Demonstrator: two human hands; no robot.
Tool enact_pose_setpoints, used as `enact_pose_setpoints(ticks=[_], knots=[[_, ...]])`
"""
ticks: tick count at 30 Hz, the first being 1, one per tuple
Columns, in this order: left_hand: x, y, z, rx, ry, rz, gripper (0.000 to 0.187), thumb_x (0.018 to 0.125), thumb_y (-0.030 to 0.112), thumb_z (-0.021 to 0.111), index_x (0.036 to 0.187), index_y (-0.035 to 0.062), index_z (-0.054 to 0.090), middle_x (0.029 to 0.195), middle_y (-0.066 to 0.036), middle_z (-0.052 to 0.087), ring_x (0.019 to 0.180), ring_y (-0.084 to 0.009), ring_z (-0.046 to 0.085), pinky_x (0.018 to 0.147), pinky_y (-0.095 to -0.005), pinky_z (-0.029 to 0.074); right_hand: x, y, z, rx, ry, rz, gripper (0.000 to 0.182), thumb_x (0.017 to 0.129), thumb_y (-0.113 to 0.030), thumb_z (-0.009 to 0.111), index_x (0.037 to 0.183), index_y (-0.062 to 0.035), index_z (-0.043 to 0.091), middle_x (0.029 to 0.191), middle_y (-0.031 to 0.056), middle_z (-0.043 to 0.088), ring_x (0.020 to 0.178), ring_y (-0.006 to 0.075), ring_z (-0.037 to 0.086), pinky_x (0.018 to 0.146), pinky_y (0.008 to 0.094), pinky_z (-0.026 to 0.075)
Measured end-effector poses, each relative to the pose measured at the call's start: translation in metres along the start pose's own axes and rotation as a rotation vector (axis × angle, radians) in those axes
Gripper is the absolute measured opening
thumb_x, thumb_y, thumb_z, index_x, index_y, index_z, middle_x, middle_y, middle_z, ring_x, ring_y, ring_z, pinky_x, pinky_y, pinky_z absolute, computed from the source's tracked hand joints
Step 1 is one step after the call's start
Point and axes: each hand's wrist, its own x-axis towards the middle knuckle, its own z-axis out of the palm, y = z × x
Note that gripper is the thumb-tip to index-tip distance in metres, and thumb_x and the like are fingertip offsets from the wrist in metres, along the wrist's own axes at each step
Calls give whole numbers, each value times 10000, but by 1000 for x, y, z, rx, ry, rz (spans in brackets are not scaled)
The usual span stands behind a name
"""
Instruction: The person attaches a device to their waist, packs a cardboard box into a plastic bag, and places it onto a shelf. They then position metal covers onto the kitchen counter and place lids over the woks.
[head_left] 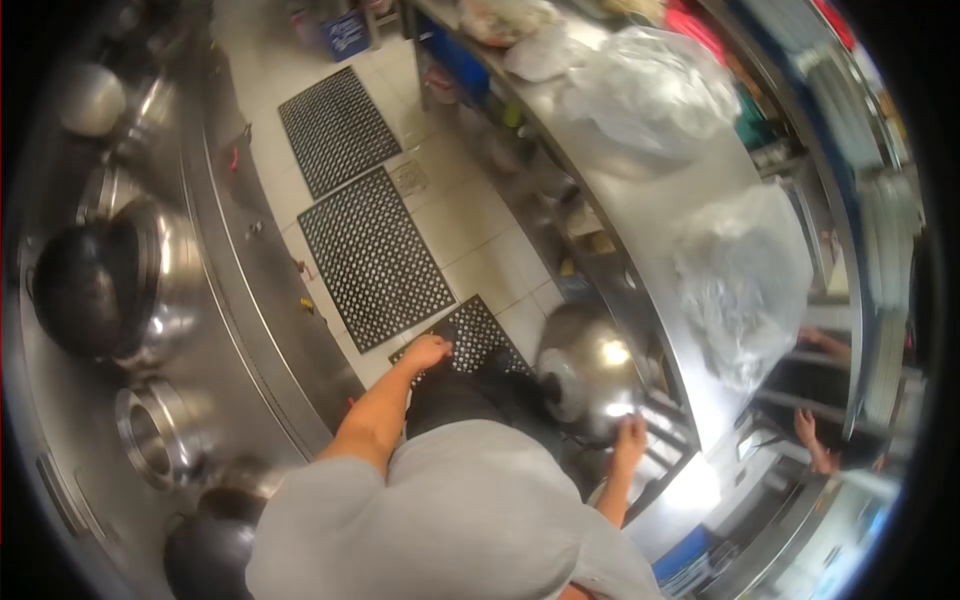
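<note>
My left hand (428, 351) is held out over a black perforated floor mat (478, 335), with its fingers curled in; anything inside them is hidden. Low on my right side, my right hand (630, 436) has its fingers closed at the rim of a large, shiny metal bowl (592, 370). The bowl hangs tilted beside my legs, next to the steel worktable (640, 235), and its outline is slightly blurred.
On the left, a steel range (225, 330) bears a dark wok (90, 290) and a metal ring (150, 445). Clear plastic bags (745, 285) lie on the worktable. Another person's hands (806, 428) show beyond it. Two more perforated mats (375, 260) lie on the tiled floor.
</note>
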Motion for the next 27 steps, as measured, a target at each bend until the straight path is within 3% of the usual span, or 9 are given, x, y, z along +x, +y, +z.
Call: enact_pose_setpoints(ticks=[5, 10, 13, 15, 18, 19, 21, 26, 27], knots=[[-7, 33, 15, -575, 177, -161, 472, 980, 421, 502, 1315, 89, 504, 1223, -32, 581, 1005, -156, 569, 783, -310, 471, 62, -91, 167, 135, -611, -40, 278, 941, -148, 601, 1158, 23, 626, 892, 6, 623, 810, 83, 536, 740, 230, 435], [79, -51, 57, -718, 521, -241, 538, 993, 394, 487, 1364, 5, 467, 1188, -95, 613, 959, -189, 600, 777, -344, 501, 169, -6, 347, 26, -600, 136, 396, 965, -312, 565, 1201, 5, 578, 1013, 73, 631, 881, 149, 578, 770, 294, 468], [158, -92, 31, -1148, 443, -467, 469, 998, 494, 414, 1277, 136, 531, 1201, -60, 577, 1007, -205, 571, 789, -331, 480, 219, -1, 423, 198, -759, 366, 441, 974, -291, 573, 1275, 26, 515, 1151, 103, 614, 1014, 178, 593, 887, 326, 476], [210, -118, 24, -1633, 367, -296, 517, 1001, 531, 382, 1269, 112, 524, 1187, -91, 581, 995, -253, 590, 818, -395, 507, 249, 40, 463, 385, -928, 423, 487, 979, -332, 557, 1309, 20, 490, 1175, 115, 608, 1054, 190, 582, 928, 344, 461], [240, -86, -11, -1798, 599, -172, 629, 1003, 554, 339, 1288, 15, 494, 1183, -141, 584, 1042, -275, 591, 885, -413, 500, 290, 55, 518, 353, -1067, 330, 583, 969, -462, 528, 1347, -23, 468, 1167, 112, 609, 1099, 204, 558, 966, 372, 445], [246, -74, -23, -1745, 719, -170, 645, 1007, 547, 331, 1304, -6, 481, 1187, -155, 581, 1069, -274, 585, 898, -395, 495, 322, 72, 535, 24, -935, 1, 607, 963, -507, 506, 1355, -45, 467, 1153, 112, 610, 1094, 216, 558, 965, 379, 447], [252, -65, -47, -1551, 844, -241, 677, 1006, 560, 312, 1328, -18, 455, 1247, -165, 549, 1106, -287, 565, 938, -404, 475, 371, 51, 565, 721, -582, 424, 583, 960, -559, 461, 1295, -86, 523, 1076, 127, 617, 1032, 260, 580, 900, 403, 480], [270, -74, -57, -1466, 889, -315, 750, 1001, 589, 268, 1416, -30, 349, 1400, -175, 433, 1234, -319, 474, 1005, -430, 436, 568, 145, 611, 1152, -415, 387, 253, 932, -299, 585, 988, -55, 622, 880, 102, 650, 735, 227, 634, 614, 317, 536], [270, -70, -57, -1482, 877, -325, 754, 999, 594, 264, 1414, -29, 351, 1398, -174, 436, 1231, -320, 478, 1000, -435, 442, 557, 120, 615, 1047, -101, 431, 214, 924, -259, 602, 962, -50, 627, 853, 94, 655, 696, 211, 634, 573, 294, 530]])
